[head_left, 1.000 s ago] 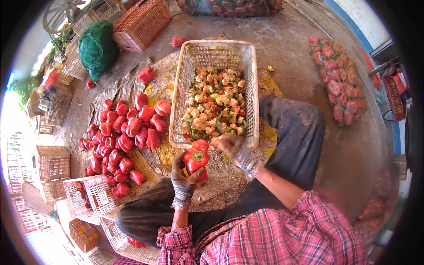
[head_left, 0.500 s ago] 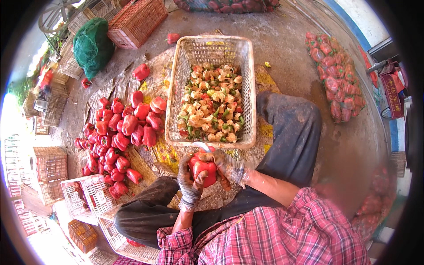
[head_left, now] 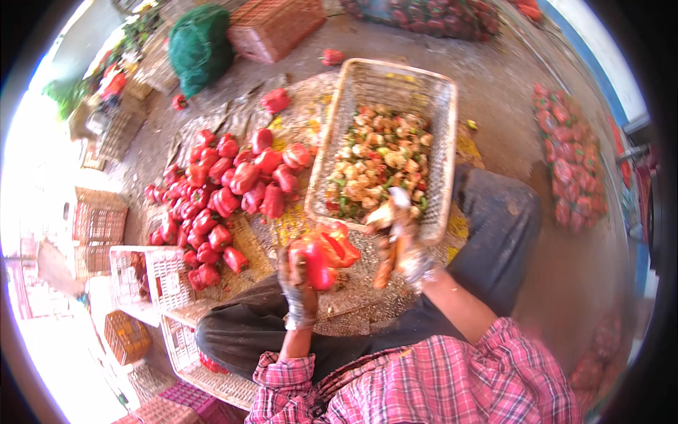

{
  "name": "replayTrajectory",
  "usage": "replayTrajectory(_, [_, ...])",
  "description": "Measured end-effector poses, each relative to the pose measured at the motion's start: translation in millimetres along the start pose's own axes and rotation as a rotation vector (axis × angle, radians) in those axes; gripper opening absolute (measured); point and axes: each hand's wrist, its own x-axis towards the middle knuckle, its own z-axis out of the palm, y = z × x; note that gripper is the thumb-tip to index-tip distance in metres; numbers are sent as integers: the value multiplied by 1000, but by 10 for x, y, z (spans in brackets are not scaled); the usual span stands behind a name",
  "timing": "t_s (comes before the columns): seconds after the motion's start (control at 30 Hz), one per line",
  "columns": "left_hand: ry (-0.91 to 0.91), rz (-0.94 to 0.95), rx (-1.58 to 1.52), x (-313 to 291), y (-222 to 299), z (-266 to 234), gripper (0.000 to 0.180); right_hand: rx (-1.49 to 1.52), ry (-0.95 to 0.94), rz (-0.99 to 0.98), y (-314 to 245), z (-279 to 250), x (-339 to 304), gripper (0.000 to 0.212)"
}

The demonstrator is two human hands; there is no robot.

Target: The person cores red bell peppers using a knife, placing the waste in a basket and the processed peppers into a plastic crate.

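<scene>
Clamping the left hand [head_left: 294, 281] round an opened red pepper [head_left: 319, 265], gripping a blurred blade [head_left: 400, 197] in the right hand [head_left: 405, 249], near the pale crate [head_left: 395, 83]!

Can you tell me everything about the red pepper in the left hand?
The red pepper looks plump, smooth and shiny, with an uneven, paler orange-red open end toward the right. It's tilted, and the left hand has its grip around the left side. It's before the near end of the pale crate. Its edges are blurry.
</scene>
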Motion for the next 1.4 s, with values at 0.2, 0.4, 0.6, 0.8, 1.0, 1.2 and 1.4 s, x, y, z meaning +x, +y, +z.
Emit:
replayTrajectory(0.2, [461, 215, 490, 116, 1028, -2080, 46, 318, 349, -47, -161, -491, 257, 54])
replayTrajectory(0.4, [566, -284, 1376, -286, 1208, -3837, 42, 82, 445, 29, 32, -349, 377, 40])
replayTrajectory(0.6, [-33, -269, 946, 1430, 258, -2376, 35, 40, 595, 62, 15, -151, 483, 33])
replayTrajectory(0.8, [-238, -159, 957, 2833, -2046, -1471, 67, -66, 603, 181, 51, -214, 604, 35])
replayTrajectory(1.0, [22, -266, 1381, 2857, -2703, -583, 84, -84, 578, 224, 18, -316, 603, 42])
replayTrajectory(1.2, [286, -514, -26, 2528, -2902, -929, 37, -119, 563, 245, 16, -184, 601, 41])
replayTrajectory(1.4, [68, -788, -796, 2061, -1809, -1045, 35, -498, 404, 260, 19, 136, 530, 17])
